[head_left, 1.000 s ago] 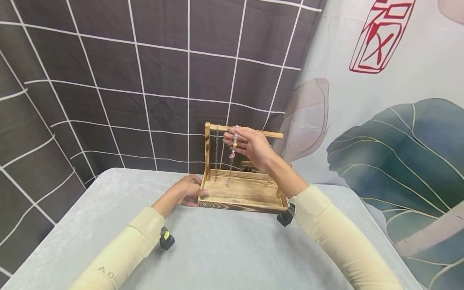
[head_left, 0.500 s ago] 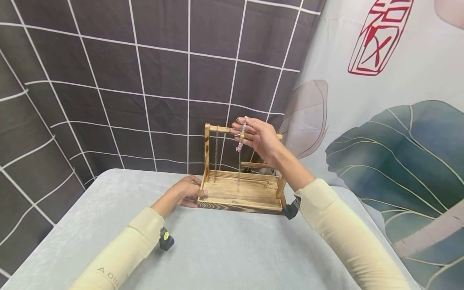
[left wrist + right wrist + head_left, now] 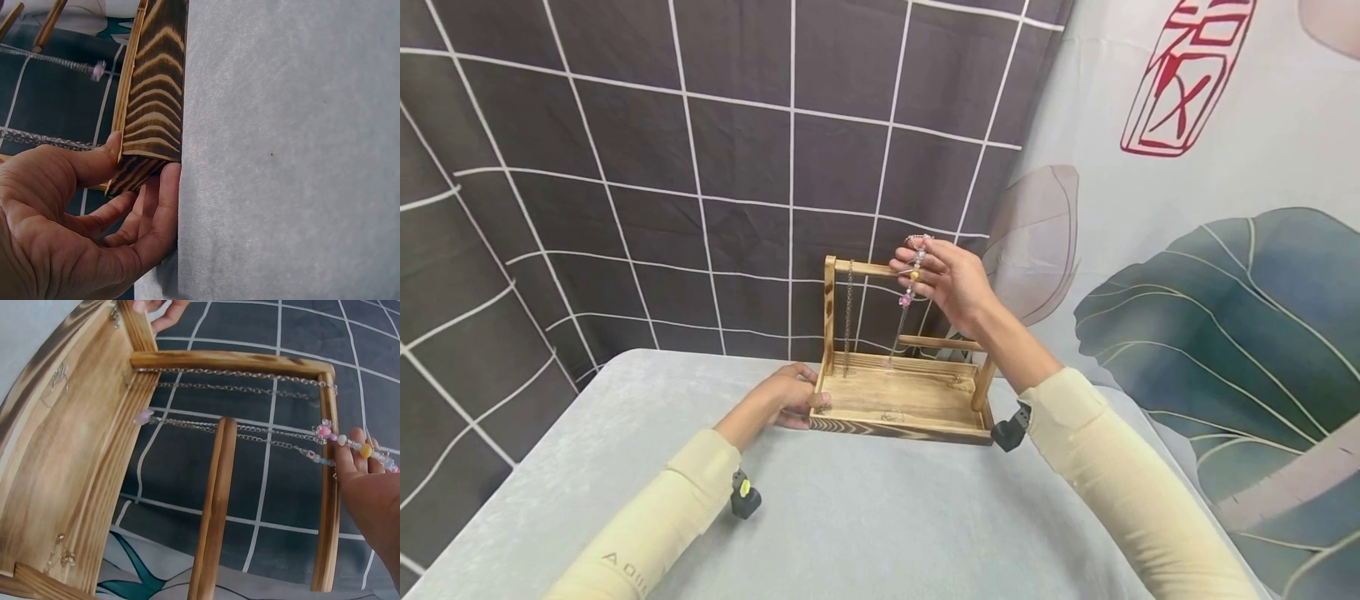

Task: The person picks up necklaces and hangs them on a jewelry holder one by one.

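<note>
My left hand (image 3: 786, 396) grips the left end of a wooden jewelry stand (image 3: 895, 392), thumb over the tray's rim; in the left wrist view its fingers curl under the dark-striped corner (image 3: 153, 125). At the stand's top bar (image 3: 868, 268), my right hand (image 3: 958, 279) holds a beaded chain necklace (image 3: 906, 298) by its pastel beads. Its silver chain hangs down with a pale pink pendant (image 3: 144, 417) at the bottom. In the right wrist view, the beads overlap the top bar. A plain silver chain (image 3: 848, 317) hangs from that bar's left part.
A lower, shorter bar (image 3: 940, 342) juts out from the stand's right post (image 3: 983, 383). Small jewelry (image 3: 59, 556) lies in the tray. The stand sits on a grey cloth-covered table (image 3: 865, 517), before a dark grid-patterned curtain (image 3: 737, 150).
My right hand has moved right and slightly up along the top bar, taking the beaded necklace with it. My left hand has stayed on the tray's corner.
</note>
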`<action>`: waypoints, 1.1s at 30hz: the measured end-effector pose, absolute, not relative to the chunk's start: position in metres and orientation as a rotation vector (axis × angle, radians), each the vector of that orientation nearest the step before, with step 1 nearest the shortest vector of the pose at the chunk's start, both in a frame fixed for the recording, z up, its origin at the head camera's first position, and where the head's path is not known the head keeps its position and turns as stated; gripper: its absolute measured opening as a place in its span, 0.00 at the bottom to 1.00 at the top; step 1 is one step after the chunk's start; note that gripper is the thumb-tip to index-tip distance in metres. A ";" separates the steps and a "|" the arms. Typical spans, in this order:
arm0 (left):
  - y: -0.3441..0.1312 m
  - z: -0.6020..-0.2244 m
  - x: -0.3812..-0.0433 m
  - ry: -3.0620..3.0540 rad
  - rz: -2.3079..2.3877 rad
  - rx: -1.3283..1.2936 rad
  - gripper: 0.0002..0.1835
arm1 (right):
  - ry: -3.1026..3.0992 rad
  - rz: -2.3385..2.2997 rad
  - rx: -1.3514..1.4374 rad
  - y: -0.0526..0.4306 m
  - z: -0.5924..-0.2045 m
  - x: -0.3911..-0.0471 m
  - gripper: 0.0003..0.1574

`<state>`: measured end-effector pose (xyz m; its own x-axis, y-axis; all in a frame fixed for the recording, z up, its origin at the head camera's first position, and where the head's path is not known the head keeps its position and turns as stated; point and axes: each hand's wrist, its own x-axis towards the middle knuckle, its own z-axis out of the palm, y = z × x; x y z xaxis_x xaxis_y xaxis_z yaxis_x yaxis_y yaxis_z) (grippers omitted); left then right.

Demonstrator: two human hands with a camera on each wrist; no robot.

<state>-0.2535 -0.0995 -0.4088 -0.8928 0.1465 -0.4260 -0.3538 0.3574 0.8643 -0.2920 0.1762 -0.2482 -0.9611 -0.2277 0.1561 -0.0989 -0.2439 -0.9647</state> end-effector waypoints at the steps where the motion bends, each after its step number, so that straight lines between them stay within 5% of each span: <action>1: -0.100 -0.409 -0.253 2.192 1.555 -0.181 0.27 | 1.880 -2.381 -0.410 0.178 -0.248 -0.292 0.16; 33: -0.101 -0.407 -0.256 2.172 1.544 -0.207 0.30 | 1.796 -2.433 -0.344 0.246 -0.245 -0.295 0.17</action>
<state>-0.2560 -0.1010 -0.4071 -0.8806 0.1422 -0.4520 -0.3801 0.3575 0.8530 -0.2949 0.2456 -0.2445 -0.9697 -0.2113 0.1223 -0.0547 -0.3004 -0.9522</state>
